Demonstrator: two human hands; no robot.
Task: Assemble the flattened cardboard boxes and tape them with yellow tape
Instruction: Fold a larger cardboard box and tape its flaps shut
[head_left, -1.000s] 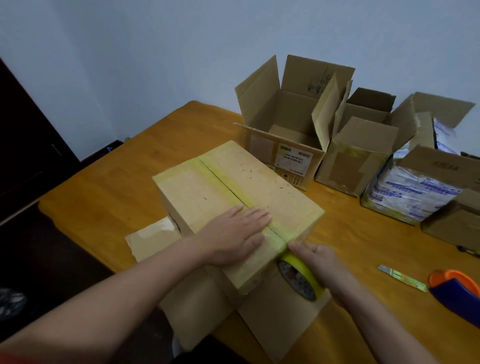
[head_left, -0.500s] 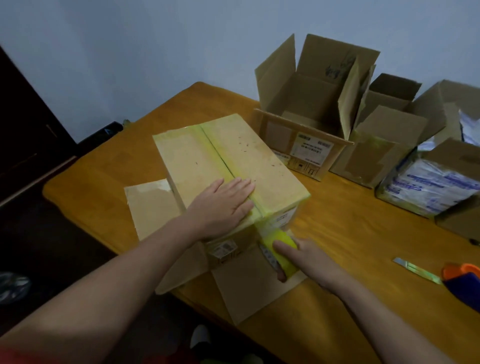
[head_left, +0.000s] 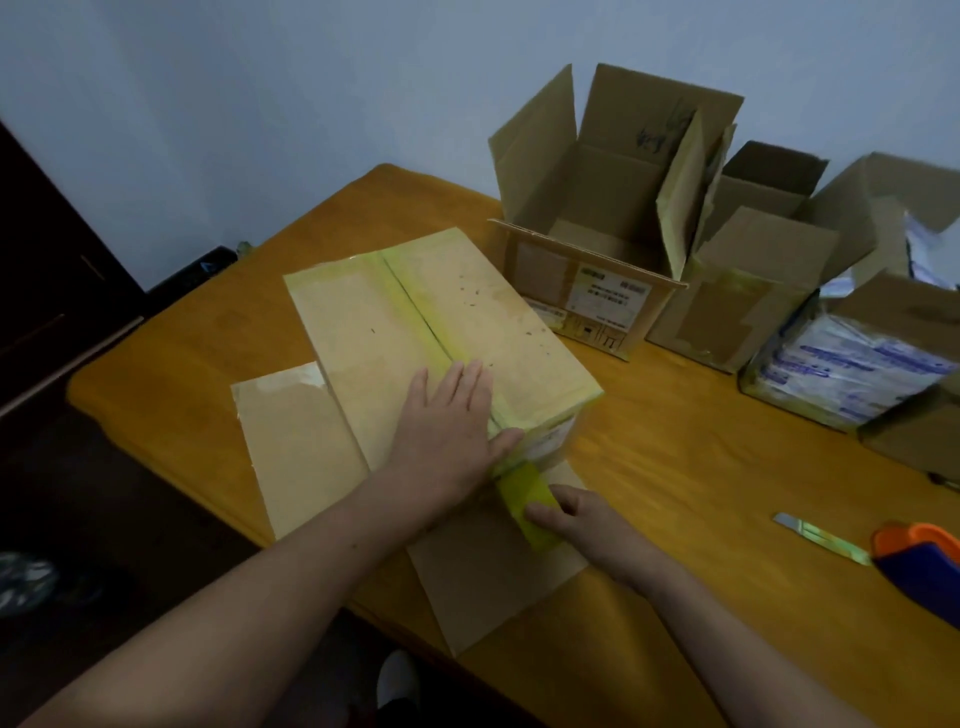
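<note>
A closed cardboard box (head_left: 374, 332) lies on the wooden table (head_left: 701, 457), flaps spread flat on the table. A strip of yellow tape runs along its top seam. My left hand (head_left: 447, 431) presses flat on the box top at the near end of that seam, fingers straight. My right hand (head_left: 582, 525) grips the yellow tape roll (head_left: 524, 499) just below the box's near edge, and the tape runs from the seam down over the edge to the roll.
Open cardboard boxes (head_left: 613, 228) stand at the back right, one (head_left: 852, 358) holding white printed packs. A utility knife (head_left: 821, 538) and an orange and blue tape dispenser (head_left: 919, 561) lie at the right. The table's front-left edge drops to a dark floor.
My right hand has pulled the tape roll down over the box's near edge toward me. My left hand stayed pressed on the seam.
</note>
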